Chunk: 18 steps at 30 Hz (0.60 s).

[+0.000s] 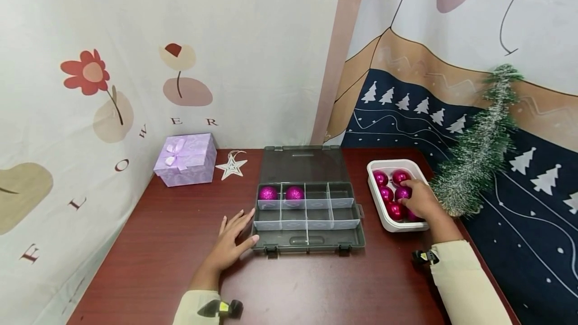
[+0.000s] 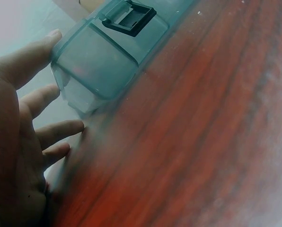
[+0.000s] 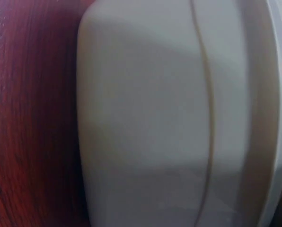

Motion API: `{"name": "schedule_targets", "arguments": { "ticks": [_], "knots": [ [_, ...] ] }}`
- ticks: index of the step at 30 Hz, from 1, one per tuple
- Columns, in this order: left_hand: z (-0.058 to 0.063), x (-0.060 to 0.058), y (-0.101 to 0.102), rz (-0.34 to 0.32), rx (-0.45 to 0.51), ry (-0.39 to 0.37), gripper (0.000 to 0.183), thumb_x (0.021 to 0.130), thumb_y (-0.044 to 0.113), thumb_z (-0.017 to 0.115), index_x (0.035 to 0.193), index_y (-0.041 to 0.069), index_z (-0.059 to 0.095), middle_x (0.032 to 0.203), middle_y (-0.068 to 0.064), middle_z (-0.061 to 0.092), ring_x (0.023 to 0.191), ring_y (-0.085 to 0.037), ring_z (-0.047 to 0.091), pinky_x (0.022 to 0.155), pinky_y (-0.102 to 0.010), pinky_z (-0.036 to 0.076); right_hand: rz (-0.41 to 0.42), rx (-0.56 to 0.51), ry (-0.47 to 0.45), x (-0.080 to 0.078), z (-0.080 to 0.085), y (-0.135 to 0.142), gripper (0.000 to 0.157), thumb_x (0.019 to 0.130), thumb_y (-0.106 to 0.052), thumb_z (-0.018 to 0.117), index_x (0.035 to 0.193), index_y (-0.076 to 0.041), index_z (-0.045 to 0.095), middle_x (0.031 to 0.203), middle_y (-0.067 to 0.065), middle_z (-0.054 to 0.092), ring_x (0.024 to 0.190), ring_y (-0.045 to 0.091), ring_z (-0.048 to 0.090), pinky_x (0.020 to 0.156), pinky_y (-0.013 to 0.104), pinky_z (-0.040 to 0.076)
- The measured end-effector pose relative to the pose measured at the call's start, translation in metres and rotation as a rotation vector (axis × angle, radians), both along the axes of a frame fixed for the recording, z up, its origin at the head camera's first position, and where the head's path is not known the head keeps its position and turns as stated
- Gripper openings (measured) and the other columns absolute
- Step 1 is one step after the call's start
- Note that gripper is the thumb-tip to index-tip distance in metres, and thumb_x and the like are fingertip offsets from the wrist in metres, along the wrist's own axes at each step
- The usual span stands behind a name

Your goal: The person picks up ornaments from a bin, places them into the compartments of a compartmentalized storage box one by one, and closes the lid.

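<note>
A grey see-through compartment box (image 1: 290,237) lies with its lid folded back on the table. Two glittery magenta baubles (image 1: 268,193) sit in separate compartments of its back row. My left hand (image 1: 230,242) rests at the box's left side, fingers spread and thumb at the front left corner; in the left wrist view the fingertips meet the box wall. At the right, my right hand (image 1: 422,198) reaches into a white tub (image 1: 374,192) of several shiny magenta and red baubles (image 1: 395,210). Its thumb and forefinger pinch a purple bauble (image 1: 401,193). The tub's outer wall fills the right wrist view.
A lilac gift box (image 1: 187,159) with a bow and a white star ornament (image 1: 232,166) stand at the back left. A frosted green artificial tree (image 1: 478,154) leans beside the tub at the right table edge. Printed cloth hangs behind the table (image 1: 171,245).
</note>
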<state>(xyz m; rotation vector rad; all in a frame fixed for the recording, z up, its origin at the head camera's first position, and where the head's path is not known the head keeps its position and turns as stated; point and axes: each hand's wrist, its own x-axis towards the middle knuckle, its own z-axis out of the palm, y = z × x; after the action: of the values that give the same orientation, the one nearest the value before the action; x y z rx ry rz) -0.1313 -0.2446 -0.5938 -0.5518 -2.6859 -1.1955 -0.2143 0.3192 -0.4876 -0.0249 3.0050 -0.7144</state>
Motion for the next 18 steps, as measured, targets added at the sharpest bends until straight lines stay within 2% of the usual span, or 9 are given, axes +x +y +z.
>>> {"name": "schedule_targets", "arguments": {
  "ticks": [14, 18],
  "knots": [
    [-0.005, 0.0, 0.0, 0.003, 0.0, 0.009, 0.073, 0.1, 0.036, 0.076, 0.167, 0.028, 0.048, 0.166, -0.01, 0.056, 0.159, -0.045, 0.04, 0.129, -0.081, 0.002, -0.022, -0.056, 0.025, 0.015, 0.022, 0.001, 0.057, 0.1, -0.007, 0.075, 0.15, 0.009, 0.054, 0.157, 0.042, 0.044, 0.145, 0.065, 0.042, 0.12, 0.079, 0.037],
    [-0.002, 0.0, 0.001, -0.005, 0.0, 0.045, 0.072, 0.101, 0.037, 0.075, 0.167, 0.028, 0.048, 0.166, -0.01, 0.057, 0.158, -0.044, 0.041, 0.129, -0.08, 0.004, -0.018, -0.088, 0.049, 0.019, 0.023, 0.0, 0.057, 0.102, -0.009, 0.074, 0.151, 0.009, 0.053, 0.156, 0.042, 0.045, 0.142, 0.064, 0.045, 0.118, 0.079, 0.041]
  ]
}}
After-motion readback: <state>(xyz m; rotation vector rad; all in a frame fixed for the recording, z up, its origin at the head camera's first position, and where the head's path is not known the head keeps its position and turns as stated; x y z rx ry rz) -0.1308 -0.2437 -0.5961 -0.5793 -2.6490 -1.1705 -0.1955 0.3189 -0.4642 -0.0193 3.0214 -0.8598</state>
